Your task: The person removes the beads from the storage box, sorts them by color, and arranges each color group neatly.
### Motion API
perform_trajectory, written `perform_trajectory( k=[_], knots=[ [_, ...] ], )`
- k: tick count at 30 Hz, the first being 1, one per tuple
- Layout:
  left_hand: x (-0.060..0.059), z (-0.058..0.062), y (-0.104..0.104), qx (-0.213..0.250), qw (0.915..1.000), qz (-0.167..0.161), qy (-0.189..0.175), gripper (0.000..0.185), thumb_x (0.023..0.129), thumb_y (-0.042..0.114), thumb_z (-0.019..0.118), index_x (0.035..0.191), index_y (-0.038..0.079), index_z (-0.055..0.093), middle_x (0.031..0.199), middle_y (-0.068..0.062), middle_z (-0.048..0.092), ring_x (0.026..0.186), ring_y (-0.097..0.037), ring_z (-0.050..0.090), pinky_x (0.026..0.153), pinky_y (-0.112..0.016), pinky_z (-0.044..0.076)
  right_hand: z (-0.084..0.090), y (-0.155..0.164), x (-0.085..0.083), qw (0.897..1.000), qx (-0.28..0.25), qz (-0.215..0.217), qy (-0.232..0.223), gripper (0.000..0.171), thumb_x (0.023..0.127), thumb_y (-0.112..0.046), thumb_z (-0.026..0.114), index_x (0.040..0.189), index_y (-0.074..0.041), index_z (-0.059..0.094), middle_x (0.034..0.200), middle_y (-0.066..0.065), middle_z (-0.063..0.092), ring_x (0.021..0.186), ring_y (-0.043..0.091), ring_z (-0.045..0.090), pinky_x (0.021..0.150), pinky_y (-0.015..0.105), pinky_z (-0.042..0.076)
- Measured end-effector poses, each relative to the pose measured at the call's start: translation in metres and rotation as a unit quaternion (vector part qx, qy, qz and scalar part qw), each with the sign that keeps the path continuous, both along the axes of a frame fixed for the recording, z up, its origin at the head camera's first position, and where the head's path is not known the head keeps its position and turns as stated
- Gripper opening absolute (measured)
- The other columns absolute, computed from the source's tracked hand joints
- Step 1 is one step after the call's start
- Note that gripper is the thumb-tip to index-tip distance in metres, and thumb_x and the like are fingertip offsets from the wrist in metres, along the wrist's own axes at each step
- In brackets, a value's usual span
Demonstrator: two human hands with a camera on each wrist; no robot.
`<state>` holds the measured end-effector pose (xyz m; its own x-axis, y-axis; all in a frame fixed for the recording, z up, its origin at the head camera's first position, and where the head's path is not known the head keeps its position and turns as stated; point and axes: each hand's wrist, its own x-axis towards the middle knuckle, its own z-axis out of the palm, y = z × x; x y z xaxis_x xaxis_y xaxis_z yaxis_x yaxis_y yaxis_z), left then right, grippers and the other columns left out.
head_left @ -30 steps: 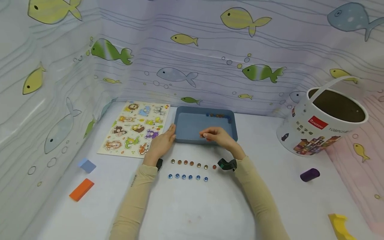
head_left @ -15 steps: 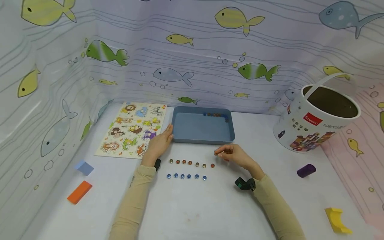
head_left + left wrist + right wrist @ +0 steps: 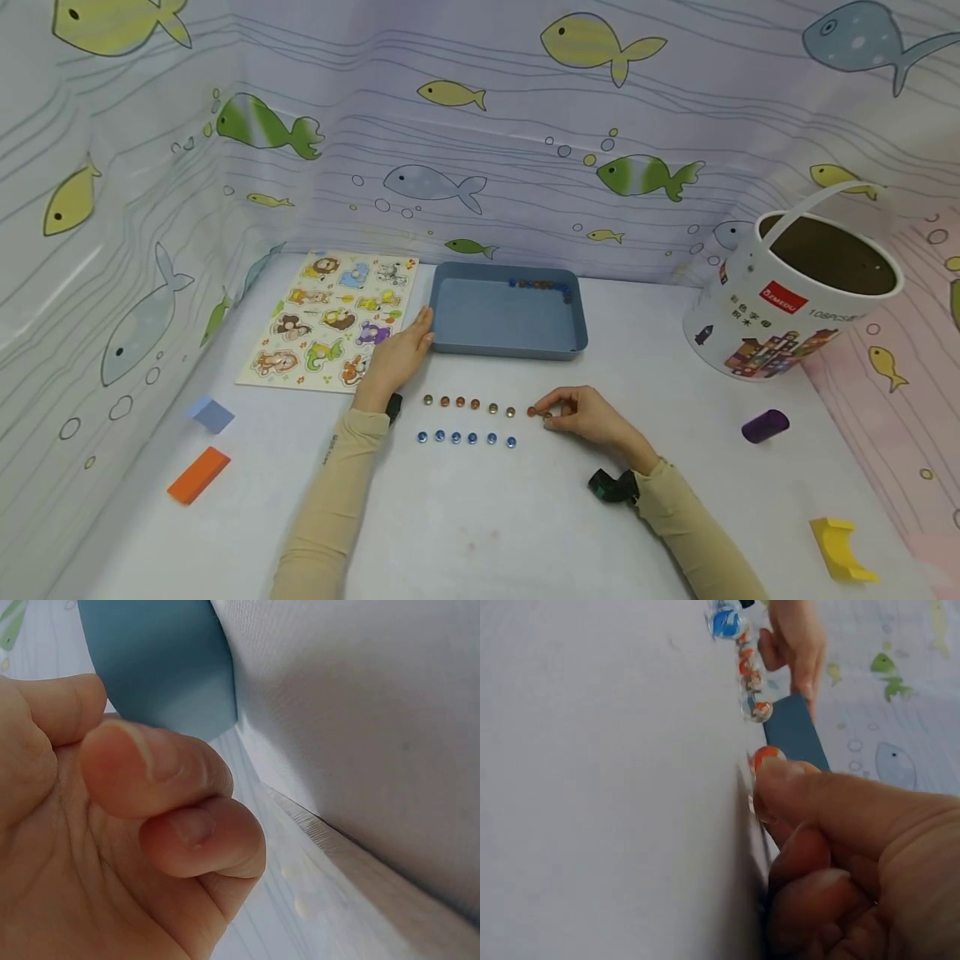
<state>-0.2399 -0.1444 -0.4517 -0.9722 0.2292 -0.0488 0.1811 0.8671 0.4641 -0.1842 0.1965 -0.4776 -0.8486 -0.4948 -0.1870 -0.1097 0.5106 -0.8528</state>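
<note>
My right hand pinches a small glass marble between thumb and fingertips, low over the white table at the right end of a row. Right beside the fingertips is an orange marble, the row's last one; amber and orange marbles continue to the left. A second row, of blue marbles, lies nearer to me. My left hand rests against the left side of a blue-grey tray, fingers extended along it. Several marbles sit along the tray's back right corner.
An animal puzzle board lies left of the tray. Near the left edge are a light blue block and an orange block. At right stand a white bucket, a purple cylinder and a yellow arch block.
My right hand has come from over the tray toward me and to the right, carrying a marble down to the end of the amber and orange row. The left hand stays at the tray.
</note>
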Motion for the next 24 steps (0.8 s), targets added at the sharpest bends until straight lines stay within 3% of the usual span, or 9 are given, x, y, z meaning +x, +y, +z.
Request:
perform_trajectory(
  k=[4,7,11,14,21,24],
  knots=[
    [0.0,0.0,0.0,0.0,1.0,-0.002,0.0,0.054,0.107,0.03,0.033,0.155,0.01,0.02,0.161,-0.005,0.02,0.134,-0.04,0.044,0.109,-0.052,0.04,0.013,0.006,-0.009,1.0,-0.015,0.002,-0.004,0.025,0.088,-0.015,0.07,0.113,-0.01,0.07,0.103,0.009,0.069,0.065,0.011,0.049,0.056,0.021,0.044],
    [0.0,0.0,0.0,0.0,1.0,0.0,0.002,0.053,0.107,0.03,0.033,0.155,0.01,0.021,0.161,-0.005,0.02,0.134,-0.04,0.045,0.109,-0.052,0.04,0.031,0.012,-0.023,0.999,-0.037,-0.003,0.005,0.026,0.094,-0.013,0.062,0.118,-0.005,0.067,0.119,0.016,0.067,0.078,0.025,0.059,0.067,0.03,0.052],
    [-0.001,0.0,-0.001,-0.001,1.0,0.003,0.005,0.053,0.107,0.03,0.032,0.155,0.01,0.021,0.161,-0.004,0.02,0.133,-0.04,0.045,0.11,-0.052,0.04,0.056,0.017,-0.05,0.998,-0.052,-0.023,0.017,0.03,0.098,-0.016,0.057,0.123,-0.002,0.064,0.124,0.019,0.065,0.105,0.036,0.061,0.086,0.044,0.054],
    [-0.001,0.0,-0.002,-0.002,1.0,0.003,0.009,0.053,0.106,0.03,0.033,0.155,0.01,0.022,0.161,-0.004,0.021,0.132,-0.041,0.047,0.109,-0.053,0.041,0.068,0.016,-0.075,0.997,-0.063,-0.038,0.021,0.036,0.099,-0.02,0.055,0.128,0.001,0.059,0.126,0.015,0.065,0.117,0.034,0.057,0.096,0.044,0.051],
    [0.0,0.0,-0.001,0.001,0.9999,0.003,0.016,0.053,0.106,0.028,0.035,0.154,0.008,0.023,0.161,-0.007,0.022,0.132,-0.04,0.046,0.109,-0.052,0.041,0.078,0.0,-0.134,0.99,-0.107,-0.088,0.01,0.043,0.101,-0.026,0.052,0.135,0.001,0.054,0.13,0.014,0.061,0.102,0.028,0.053,0.088,0.037,0.049],
    [0.002,0.001,0.0,0.002,0.9999,0.001,0.016,0.053,0.106,0.028,0.034,0.154,0.008,0.023,0.161,-0.006,0.022,0.131,-0.04,0.048,0.108,-0.051,0.042,0.074,-0.009,-0.153,0.985,-0.12,-0.126,-0.013,0.045,0.101,-0.029,0.052,0.138,-0.002,0.052,0.136,0.014,0.057,0.114,0.031,0.052,0.098,0.04,0.047]
  ],
)
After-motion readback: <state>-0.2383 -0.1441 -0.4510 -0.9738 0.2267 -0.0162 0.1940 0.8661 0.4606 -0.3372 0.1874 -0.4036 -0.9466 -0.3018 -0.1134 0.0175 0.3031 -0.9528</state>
